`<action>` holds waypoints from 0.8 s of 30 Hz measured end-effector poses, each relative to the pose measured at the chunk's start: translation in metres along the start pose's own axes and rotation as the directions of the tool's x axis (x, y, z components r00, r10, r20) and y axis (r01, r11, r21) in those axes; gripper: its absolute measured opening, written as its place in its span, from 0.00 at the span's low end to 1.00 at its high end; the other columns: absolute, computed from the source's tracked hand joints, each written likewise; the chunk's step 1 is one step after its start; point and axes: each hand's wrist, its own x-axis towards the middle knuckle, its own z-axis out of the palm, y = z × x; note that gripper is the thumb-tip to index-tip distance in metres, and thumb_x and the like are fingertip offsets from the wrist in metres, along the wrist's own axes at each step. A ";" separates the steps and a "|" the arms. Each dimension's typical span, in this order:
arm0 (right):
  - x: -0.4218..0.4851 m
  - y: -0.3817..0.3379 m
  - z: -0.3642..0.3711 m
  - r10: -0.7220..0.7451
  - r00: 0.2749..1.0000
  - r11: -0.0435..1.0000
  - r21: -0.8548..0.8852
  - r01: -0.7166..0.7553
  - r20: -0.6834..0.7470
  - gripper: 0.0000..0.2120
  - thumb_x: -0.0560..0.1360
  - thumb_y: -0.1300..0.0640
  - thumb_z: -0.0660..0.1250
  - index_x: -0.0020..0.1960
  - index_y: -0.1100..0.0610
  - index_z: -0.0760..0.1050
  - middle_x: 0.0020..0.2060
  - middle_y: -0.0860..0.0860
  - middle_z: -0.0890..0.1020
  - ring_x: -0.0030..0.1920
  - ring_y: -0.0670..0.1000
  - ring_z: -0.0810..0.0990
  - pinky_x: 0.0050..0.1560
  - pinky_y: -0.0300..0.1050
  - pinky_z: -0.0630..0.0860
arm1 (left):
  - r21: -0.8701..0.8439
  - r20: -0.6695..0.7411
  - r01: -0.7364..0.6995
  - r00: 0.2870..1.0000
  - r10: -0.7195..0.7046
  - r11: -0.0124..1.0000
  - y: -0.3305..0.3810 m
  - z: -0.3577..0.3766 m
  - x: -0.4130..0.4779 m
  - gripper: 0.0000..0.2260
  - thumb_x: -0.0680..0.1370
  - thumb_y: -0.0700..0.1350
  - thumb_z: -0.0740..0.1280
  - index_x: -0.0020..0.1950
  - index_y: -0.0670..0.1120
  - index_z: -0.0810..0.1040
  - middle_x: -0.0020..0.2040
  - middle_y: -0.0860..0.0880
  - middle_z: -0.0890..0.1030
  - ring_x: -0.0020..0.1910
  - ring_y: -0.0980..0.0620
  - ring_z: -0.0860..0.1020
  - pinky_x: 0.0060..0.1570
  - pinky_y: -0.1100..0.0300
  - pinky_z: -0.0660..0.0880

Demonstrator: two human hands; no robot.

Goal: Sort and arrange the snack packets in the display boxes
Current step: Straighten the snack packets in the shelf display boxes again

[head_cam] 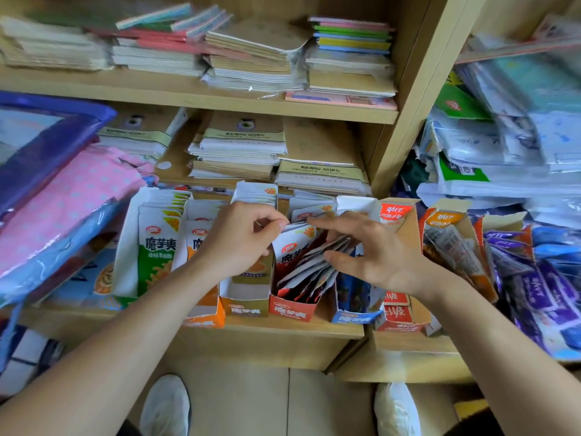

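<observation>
**Both hands work in the red display box of snack packets**

Pinched shut, the grip of the left hand (243, 234) has thumb and forefinger closed on the top edge of a white-and-red foil snack packet (294, 243) standing at the back of the red cardboard display box (292, 309). The right hand (361, 247) is spread half open, its fingertips pressing into a slumped fan of red-and-silver packets (314, 265) in the same box; it steadies them rather than closing on any one.

All the boxes stand in a row on the pale wooden shelf (283, 333), below shelves stacked with notebooks.

Progress looks roughly midway. The tall white-and-green box (147, 247) at far left is full, its packets upright and neatly filed. The tan box (245, 297) beside the red one shows an empty front section. The red box is disordered, its packets leaning and overlapping. A loose pile of purple packets (534, 294) at far right lies unsorted.

Counted along the row, about seven display boxes show: green, orange (204, 319), tan, red, blue (355, 313), and two red-orange ones further right. Individual packets overlap too much to count reliably. Two hands are in view.
</observation>
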 end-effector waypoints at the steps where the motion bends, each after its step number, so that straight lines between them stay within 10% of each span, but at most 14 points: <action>1: 0.000 0.000 0.000 -0.012 1.000 1.000 -0.014 0.012 -0.013 0.20 0.77 0.50 0.70 0.68 0.45 0.75 0.56 0.46 0.78 0.57 0.44 0.77 0.59 0.42 0.74 | -0.002 -0.008 -0.002 1.000 0.002 1.000 -0.002 0.000 0.001 0.07 0.80 0.43 0.69 0.49 0.50 0.87 0.43 0.57 0.85 0.35 0.55 0.84 0.42 0.48 0.83; 12: -0.013 -0.005 -0.005 -0.095 0.993 0.995 -0.032 0.093 -0.066 0.11 0.75 0.53 0.70 0.54 0.55 0.85 0.52 0.47 0.82 0.54 0.44 0.80 0.54 0.37 0.76 | 0.109 0.200 -0.130 0.974 0.107 0.985 0.003 0.007 -0.001 0.14 0.74 0.52 0.75 0.60 0.55 0.84 0.49 0.63 0.82 0.49 0.63 0.80 0.48 0.64 0.75; 24: -0.018 -0.002 -0.002 -0.087 0.993 0.994 -0.068 0.082 -0.085 0.10 0.77 0.56 0.72 0.57 0.52 0.85 0.56 0.48 0.83 0.58 0.40 0.79 0.59 0.39 0.76 | 0.157 -0.214 -0.371 0.892 0.398 0.915 0.003 0.011 0.027 0.08 0.76 0.37 0.73 0.54 0.44 0.86 0.44 0.52 0.84 0.41 0.56 0.82 0.45 0.63 0.80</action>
